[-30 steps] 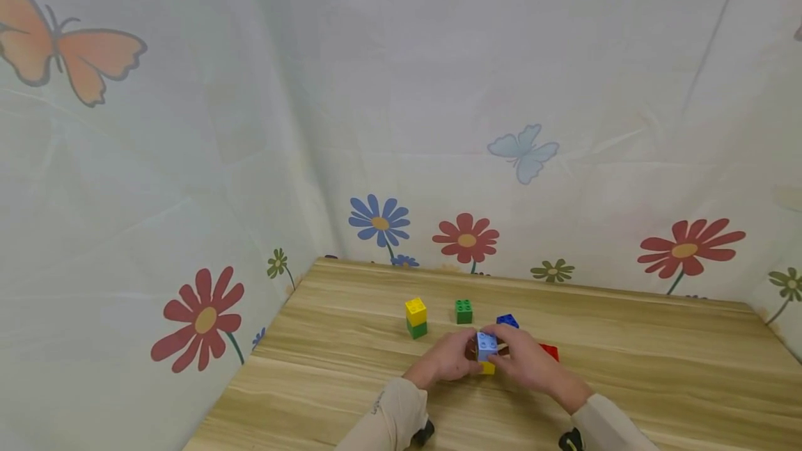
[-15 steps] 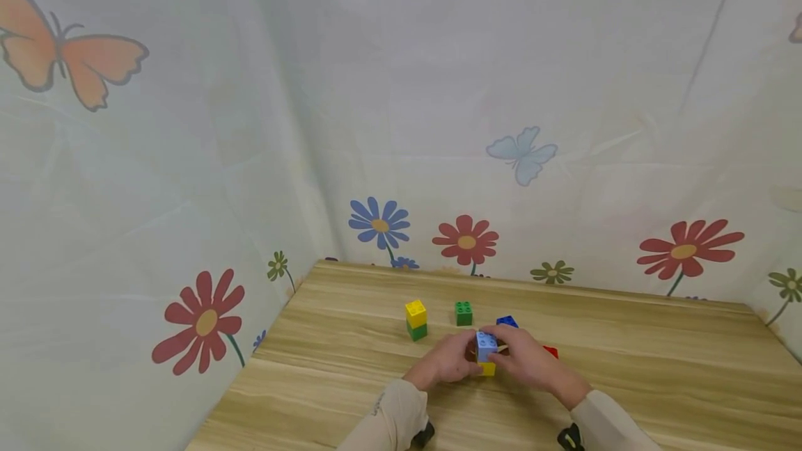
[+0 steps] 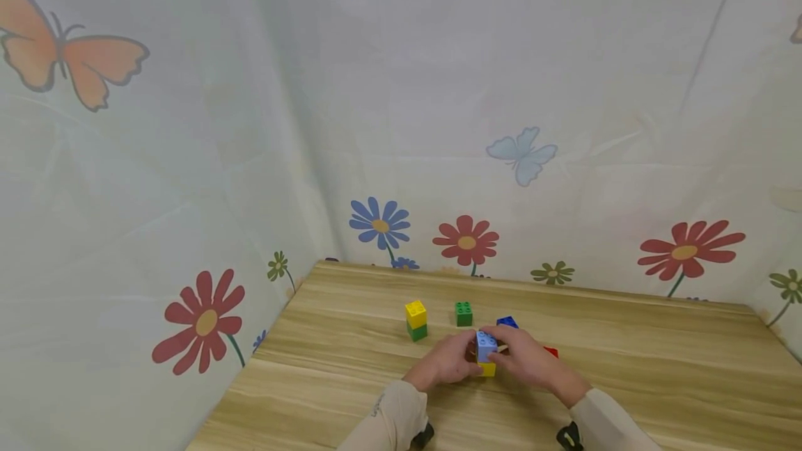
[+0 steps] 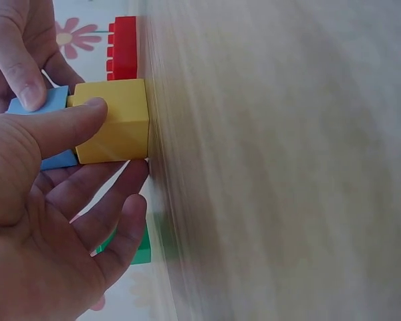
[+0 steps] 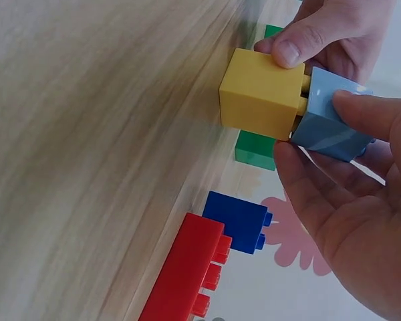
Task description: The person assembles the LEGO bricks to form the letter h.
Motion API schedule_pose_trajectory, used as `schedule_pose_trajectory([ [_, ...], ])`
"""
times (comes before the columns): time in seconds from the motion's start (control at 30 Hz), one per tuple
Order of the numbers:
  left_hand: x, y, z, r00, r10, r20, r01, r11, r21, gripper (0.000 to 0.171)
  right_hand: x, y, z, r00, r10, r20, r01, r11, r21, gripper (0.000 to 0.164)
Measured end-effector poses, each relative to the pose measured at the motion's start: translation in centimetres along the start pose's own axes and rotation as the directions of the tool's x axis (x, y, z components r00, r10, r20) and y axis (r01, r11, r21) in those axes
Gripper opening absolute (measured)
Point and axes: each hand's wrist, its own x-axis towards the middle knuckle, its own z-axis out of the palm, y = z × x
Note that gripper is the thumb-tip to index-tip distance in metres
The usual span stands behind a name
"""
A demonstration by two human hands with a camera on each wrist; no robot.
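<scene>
In front of me, a light blue brick (image 3: pixel 486 346) sits over a yellow brick (image 3: pixel 488 370) that stands on the table. My left hand (image 3: pixel 448 359) holds the yellow brick, its thumb (image 4: pixel 73 127) along the side and reaching from the blue brick. My right hand (image 3: pixel 531 362) pinches the light blue brick between thumb and fingers. In the right wrist view, yellow studs show in a gap between the yellow brick (image 5: pixel 260 93) and the light blue brick (image 5: pixel 327 117), which is slightly tilted.
On the wooden table (image 3: pixel 658 353), a yellow brick (image 3: pixel 416 310) tops a green brick (image 3: pixel 418 332) at the left. Behind the hands are another green brick (image 3: pixel 464 314) and a dark blue brick (image 3: pixel 507 322). A long red brick (image 5: pixel 184 267) lies beyond the right hand.
Both hands keep their hold on the two bricks with hardly any movement. The whole head view has shifted very slightly.
</scene>
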Motion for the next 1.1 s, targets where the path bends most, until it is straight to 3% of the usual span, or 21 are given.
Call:
schedule_pose_trajectory([
  [0.27,-0.06,0.04,-0.01,1.000,-0.003,0.002,0.003,1.000,0.000,0.038,0.03,0.22,0.23,1.000,-0.001,0.004,0.001,1.000,-0.017,0.045],
  [0.63,0.13,0.21,-0.06,1.000,-0.021,0.015,0.022,1.000,-0.019,0.037,-0.35,0.42,0.50,0.998,-0.055,-0.015,0.053,0.992,-0.113,0.049],
  [1.1,0.37,0.15,0.17,0.999,-0.028,-0.015,0.028,0.999,0.030,0.037,-0.25,0.32,0.57,0.998,-0.063,-0.031,0.057,0.984,-0.168,0.049],
])
